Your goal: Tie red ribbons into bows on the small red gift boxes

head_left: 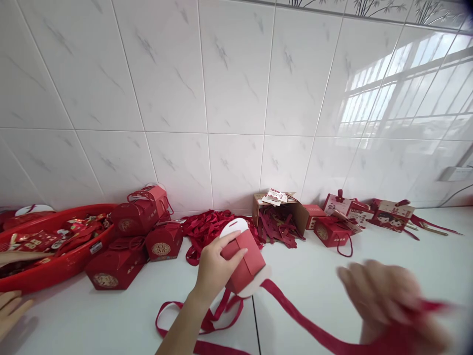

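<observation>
My left hand (218, 264) grips a small red gift box (251, 251) in the middle of the view, its thumb and fingers wrapped round the sides. White rounded flaps stick out at the box's top and bottom. From the lower flap a dark red ribbon (299, 315) runs to the right. My right hand (391, 301), smeared by motion, is closed on that ribbon at the lower right. More of the ribbon lies in loops on the table below the box.
Several finished-looking red boxes (116, 268) stand left, beside a red basin (55, 276) of packets. Another person's hand (13, 310) shows there. Behind lie a ribbon heap (207, 227) and a cardboard box (302, 212) of ribbon pieces. More decorated boxes (332, 230) stand right, along the tiled wall (236, 88).
</observation>
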A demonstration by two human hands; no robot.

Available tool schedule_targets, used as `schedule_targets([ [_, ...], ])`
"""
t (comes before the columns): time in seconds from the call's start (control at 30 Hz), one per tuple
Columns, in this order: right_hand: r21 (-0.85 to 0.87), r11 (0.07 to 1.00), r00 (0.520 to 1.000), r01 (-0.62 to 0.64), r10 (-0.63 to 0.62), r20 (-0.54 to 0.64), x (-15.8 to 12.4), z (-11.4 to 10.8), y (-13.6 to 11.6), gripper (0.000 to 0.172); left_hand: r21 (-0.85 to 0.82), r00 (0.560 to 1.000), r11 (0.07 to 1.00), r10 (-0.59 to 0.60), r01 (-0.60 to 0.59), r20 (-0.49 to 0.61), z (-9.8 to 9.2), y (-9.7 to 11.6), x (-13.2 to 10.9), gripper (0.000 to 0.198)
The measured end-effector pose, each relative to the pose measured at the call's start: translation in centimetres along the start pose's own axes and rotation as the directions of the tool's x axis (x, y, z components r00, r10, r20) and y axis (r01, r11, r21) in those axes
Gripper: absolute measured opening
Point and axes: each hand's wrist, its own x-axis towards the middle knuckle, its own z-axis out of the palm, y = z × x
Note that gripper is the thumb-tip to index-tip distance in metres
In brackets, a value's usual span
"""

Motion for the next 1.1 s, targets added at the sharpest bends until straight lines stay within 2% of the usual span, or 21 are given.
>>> schedule_targets([
  [0.03,0.056,0.998,1.000,-0.016,0.017,-0.023,1.1,1.3,0.1,0.035,-0.017,0.999,1.000,-0.001,0.002,0.047,0.2,0.4,-0.4,0.036],
  [0.07,0.156,0.983,0.995,-0.097,0.101,-0.022,2.0,2.6,0.1,0.026,-0.030,0.996,1.000,0.005,-0.002,0.092,0.4,0.9,-0.7,0.037],
  [0.13,0.259,0.931,0.966,-0.257,0.247,0.070,3.4,4.7,0.0,0.019,-0.042,0.987,0.999,0.042,-0.036,0.158,0.7,1.6,-1.4,0.037],
  [0.2,0.293,0.898,0.943,-0.330,0.297,0.153,4.2,6.2,0.0,0.026,-0.039,0.975,0.994,0.111,-0.105,0.194,0.9,2.1,-2.0,0.038],
  [0.3,0.319,0.879,0.932,-0.354,0.302,0.202,4.5,7.4,0.0,0.043,-0.043,0.951,0.975,0.224,-0.220,0.215,1.2,2.6,-2.7,0.040],
  [0.4,0.326,0.872,0.927,-0.366,0.309,0.214,4.5,7.9,0.2,0.050,-0.044,0.931,0.956,0.292,-0.290,0.217,1.4,2.8,-3.0,0.039],
  [0.5,0.302,0.877,0.923,-0.373,0.315,0.222,4.5,7.9,0.2,0.047,-0.023,0.926,0.947,0.319,-0.321,0.203,1.6,2.9,-3.1,0.036],
  [0.63,0.295,0.879,0.920,-0.374,0.310,0.240,4.5,7.8,0.2,0.040,-0.019,0.922,0.942,0.333,-0.336,0.199,1.7,2.8,-3.1,0.036],
  [1.1,0.326,0.870,0.922,-0.371,0.304,0.240,4.5,7.8,0.4,0.035,0.056,0.912,0.930,0.342,-0.362,0.228,1.8,2.9,-3.0,0.039],
])
